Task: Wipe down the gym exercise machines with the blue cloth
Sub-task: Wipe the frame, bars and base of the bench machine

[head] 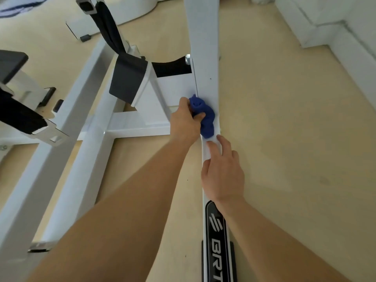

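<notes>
A bunched blue cloth (204,116) lies against a long white bar (203,49) of the gym machine, near where a cross beam meets it. My left hand (186,121) grips the cloth, fingers curled round it, and presses it on the bar. Just below on the same bar, my right hand (222,169) rests with its fingers laid along the metal and the thumb on the left side. A black label with white letters (217,237) runs down the bar under my right wrist.
White frame beams (61,143) spread to the left over the beige floor (295,129). Black straps (110,31) with metal buckles hang at the upper left, beside a dark plate (127,80). A black pad (12,64) sits at the far left. White wall base at upper right.
</notes>
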